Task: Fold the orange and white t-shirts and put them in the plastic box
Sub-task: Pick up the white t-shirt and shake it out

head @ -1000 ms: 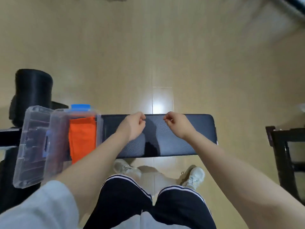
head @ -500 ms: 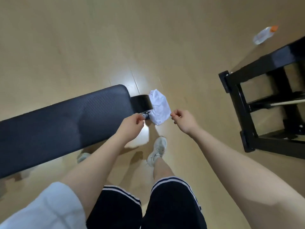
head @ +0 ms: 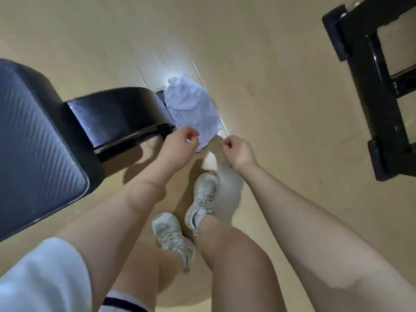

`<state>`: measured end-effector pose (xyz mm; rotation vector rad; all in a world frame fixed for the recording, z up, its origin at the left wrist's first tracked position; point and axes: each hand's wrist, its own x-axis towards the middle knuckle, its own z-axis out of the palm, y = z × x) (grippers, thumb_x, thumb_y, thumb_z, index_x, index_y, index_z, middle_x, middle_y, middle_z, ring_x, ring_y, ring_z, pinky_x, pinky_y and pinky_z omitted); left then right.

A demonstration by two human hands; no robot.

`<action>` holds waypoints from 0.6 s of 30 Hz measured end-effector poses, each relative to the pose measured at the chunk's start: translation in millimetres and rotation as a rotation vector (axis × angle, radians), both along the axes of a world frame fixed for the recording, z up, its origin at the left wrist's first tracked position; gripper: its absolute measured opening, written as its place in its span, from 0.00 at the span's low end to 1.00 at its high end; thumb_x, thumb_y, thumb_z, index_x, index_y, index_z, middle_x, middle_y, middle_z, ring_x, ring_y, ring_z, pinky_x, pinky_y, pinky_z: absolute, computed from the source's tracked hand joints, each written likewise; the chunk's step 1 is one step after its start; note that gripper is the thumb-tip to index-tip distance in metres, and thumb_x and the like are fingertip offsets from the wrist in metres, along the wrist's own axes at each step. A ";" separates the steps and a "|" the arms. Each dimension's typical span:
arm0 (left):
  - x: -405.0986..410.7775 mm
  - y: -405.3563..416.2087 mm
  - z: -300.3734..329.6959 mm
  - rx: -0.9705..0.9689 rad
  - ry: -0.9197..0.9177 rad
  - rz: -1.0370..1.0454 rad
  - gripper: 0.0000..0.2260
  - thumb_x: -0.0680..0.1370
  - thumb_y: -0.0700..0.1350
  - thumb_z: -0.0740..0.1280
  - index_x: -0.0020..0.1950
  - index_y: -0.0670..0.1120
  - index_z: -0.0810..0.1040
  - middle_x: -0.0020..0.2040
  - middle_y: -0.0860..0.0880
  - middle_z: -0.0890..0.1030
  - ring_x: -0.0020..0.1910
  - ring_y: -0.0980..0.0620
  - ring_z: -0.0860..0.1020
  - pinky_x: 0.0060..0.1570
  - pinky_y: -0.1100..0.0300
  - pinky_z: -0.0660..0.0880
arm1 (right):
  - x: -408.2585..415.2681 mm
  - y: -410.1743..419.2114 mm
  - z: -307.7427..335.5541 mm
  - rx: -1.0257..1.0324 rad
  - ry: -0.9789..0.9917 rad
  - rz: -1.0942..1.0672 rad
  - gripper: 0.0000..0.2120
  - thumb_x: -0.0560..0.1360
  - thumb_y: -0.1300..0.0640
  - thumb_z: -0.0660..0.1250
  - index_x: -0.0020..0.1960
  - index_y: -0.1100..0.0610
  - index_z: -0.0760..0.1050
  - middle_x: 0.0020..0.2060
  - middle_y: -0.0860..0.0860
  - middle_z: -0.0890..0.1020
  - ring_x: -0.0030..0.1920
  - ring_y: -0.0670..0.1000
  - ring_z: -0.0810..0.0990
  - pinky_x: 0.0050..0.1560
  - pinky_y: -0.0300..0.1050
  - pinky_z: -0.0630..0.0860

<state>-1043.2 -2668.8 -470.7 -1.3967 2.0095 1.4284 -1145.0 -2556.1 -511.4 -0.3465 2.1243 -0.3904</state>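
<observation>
The white t-shirt (head: 191,106) lies crumpled on the floor at the right end of the black padded bench (head: 33,140), against its black end piece (head: 117,113). My left hand (head: 180,143) hovers just in front of the shirt's near edge with its fingers curled, holding nothing. My right hand (head: 238,152) is a little to the right of the shirt, also loosely curled and empty. The orange t-shirt and the plastic box are out of view.
A black metal frame (head: 371,70) stands on the floor at the upper right. My two feet in white trainers (head: 202,199) stand on the beige floor (head: 270,97) below my hands.
The view has swung from the bench with the box and orange shirt to the bench's right end and down. Both hands have come closer to the white shirt on the floor.
</observation>
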 end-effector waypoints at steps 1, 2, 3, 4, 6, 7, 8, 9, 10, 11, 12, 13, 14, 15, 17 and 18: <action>-3.7 -0.2 -30.2 -0.012 0.005 -0.001 0.12 0.77 0.41 0.58 0.57 0.44 0.76 0.53 0.46 0.80 0.46 0.52 0.73 0.44 0.63 0.66 | 1.2 -2.7 -32.0 -0.006 0.005 0.011 0.11 0.76 0.62 0.57 0.49 0.62 0.77 0.50 0.60 0.81 0.52 0.60 0.77 0.47 0.45 0.70; -7.2 -1.1 -60.3 -0.033 0.010 -0.011 0.11 0.77 0.41 0.58 0.57 0.43 0.76 0.53 0.46 0.80 0.46 0.53 0.73 0.43 0.64 0.65 | 1.5 -6.0 -64.1 -0.016 0.016 0.025 0.11 0.76 0.61 0.56 0.50 0.62 0.76 0.51 0.61 0.81 0.53 0.60 0.77 0.50 0.46 0.71; -10.3 -3.0 -88.0 -0.062 0.012 -0.030 0.11 0.77 0.41 0.58 0.57 0.44 0.76 0.54 0.46 0.80 0.46 0.53 0.72 0.43 0.64 0.65 | 1.5 -10.1 -94.7 -0.021 0.023 0.027 0.11 0.76 0.61 0.56 0.50 0.62 0.76 0.51 0.60 0.81 0.53 0.60 0.77 0.51 0.47 0.71; -13.0 -5.2 -113.2 -0.098 0.012 -0.053 0.11 0.77 0.41 0.58 0.57 0.44 0.76 0.55 0.46 0.80 0.46 0.54 0.72 0.43 0.64 0.64 | 0.7 -14.9 -124.4 -0.027 0.024 0.012 0.11 0.76 0.60 0.56 0.51 0.62 0.76 0.52 0.60 0.80 0.53 0.60 0.76 0.51 0.47 0.72; -19.8 -11.8 -155.6 -0.180 0.042 -0.059 0.12 0.77 0.41 0.58 0.58 0.44 0.76 0.55 0.47 0.80 0.44 0.54 0.72 0.43 0.63 0.66 | -1.3 -27.6 -179.6 -0.033 0.023 -0.018 0.10 0.77 0.59 0.57 0.53 0.60 0.74 0.52 0.59 0.78 0.53 0.59 0.75 0.50 0.46 0.71; -22.9 -15.6 -171.0 -0.218 0.075 -0.045 0.12 0.77 0.40 0.58 0.57 0.44 0.77 0.55 0.47 0.80 0.43 0.53 0.72 0.44 0.63 0.67 | -0.9 -34.7 -203.2 -0.037 0.031 -0.016 0.09 0.77 0.58 0.58 0.53 0.59 0.73 0.52 0.58 0.76 0.52 0.59 0.74 0.50 0.46 0.69; -26.6 -19.3 -183.5 -0.251 0.115 -0.036 0.12 0.77 0.40 0.58 0.57 0.44 0.77 0.55 0.47 0.80 0.43 0.53 0.73 0.45 0.63 0.68 | -0.2 -41.9 -224.9 -0.044 0.051 0.000 0.09 0.76 0.56 0.59 0.53 0.59 0.72 0.52 0.59 0.75 0.52 0.59 0.73 0.50 0.47 0.69; -30.3 -22.9 -193.2 -0.272 0.152 -0.040 0.11 0.77 0.40 0.58 0.56 0.44 0.77 0.55 0.48 0.80 0.44 0.53 0.73 0.46 0.62 0.69 | -0.1 -48.9 -243.5 -0.045 0.085 0.016 0.11 0.76 0.54 0.61 0.54 0.60 0.71 0.54 0.59 0.74 0.54 0.60 0.73 0.51 0.49 0.70; -33.7 -25.8 -200.1 -0.279 0.178 -0.052 0.11 0.77 0.40 0.58 0.56 0.44 0.77 0.55 0.48 0.79 0.44 0.53 0.74 0.48 0.62 0.70 | 0.1 -54.6 -259.1 -0.041 0.130 0.024 0.15 0.75 0.53 0.62 0.56 0.61 0.71 0.56 0.60 0.74 0.57 0.61 0.73 0.53 0.51 0.71; -37.0 -28.9 -205.2 -0.280 0.194 -0.055 0.11 0.77 0.40 0.58 0.56 0.44 0.77 0.54 0.50 0.79 0.45 0.53 0.75 0.48 0.62 0.71 | -0.8 -59.3 -269.4 -0.042 0.174 0.019 0.15 0.75 0.53 0.62 0.57 0.62 0.71 0.57 0.60 0.75 0.59 0.61 0.72 0.54 0.52 0.71; -39.8 -32.4 -207.8 -0.274 0.206 -0.039 0.10 0.77 0.40 0.58 0.55 0.45 0.77 0.52 0.51 0.79 0.46 0.53 0.76 0.48 0.62 0.71 | -2.5 -63.2 -276.9 -0.056 0.212 0.010 0.13 0.75 0.55 0.61 0.56 0.62 0.72 0.56 0.60 0.76 0.58 0.62 0.73 0.53 0.52 0.72; -42.0 -36.0 -207.4 -0.258 0.220 0.008 0.10 0.77 0.40 0.58 0.54 0.45 0.77 0.50 0.52 0.79 0.46 0.53 0.77 0.47 0.63 0.71 | -4.8 -66.5 -278.4 -0.077 0.237 -0.004 0.11 0.75 0.57 0.60 0.53 0.62 0.73 0.54 0.60 0.77 0.57 0.61 0.74 0.50 0.52 0.72; -42.6 -38.9 -204.0 -0.229 0.233 0.075 0.10 0.77 0.40 0.58 0.53 0.46 0.77 0.47 0.53 0.79 0.46 0.53 0.78 0.47 0.63 0.72 | -7.6 -68.6 -275.4 -0.101 0.252 -0.022 0.08 0.75 0.58 0.59 0.49 0.61 0.74 0.51 0.60 0.78 0.55 0.62 0.75 0.47 0.50 0.72; -41.1 -39.6 -196.1 -0.191 0.240 0.143 0.10 0.77 0.40 0.58 0.52 0.46 0.77 0.45 0.54 0.78 0.46 0.53 0.79 0.46 0.63 0.73 | -9.3 -68.1 -265.4 -0.132 0.255 -0.031 0.05 0.75 0.58 0.60 0.44 0.59 0.73 0.49 0.60 0.79 0.53 0.61 0.75 0.44 0.49 0.69; -35.0 -35.0 -172.7 -0.152 0.232 0.203 0.09 0.77 0.40 0.57 0.49 0.47 0.77 0.43 0.57 0.78 0.45 0.54 0.79 0.42 0.69 0.72 | -14.2 -61.8 -232.5 -0.196 0.283 -0.003 0.08 0.74 0.58 0.62 0.37 0.56 0.66 0.44 0.59 0.79 0.48 0.60 0.75 0.41 0.46 0.63; -29.7 -30.0 -156.8 -0.145 0.214 0.208 0.09 0.77 0.40 0.57 0.49 0.48 0.77 0.42 0.58 0.78 0.45 0.54 0.78 0.38 0.72 0.71 | -16.6 -57.6 -208.5 -0.222 0.295 0.018 0.11 0.74 0.58 0.63 0.35 0.55 0.64 0.41 0.58 0.78 0.44 0.58 0.73 0.40 0.45 0.61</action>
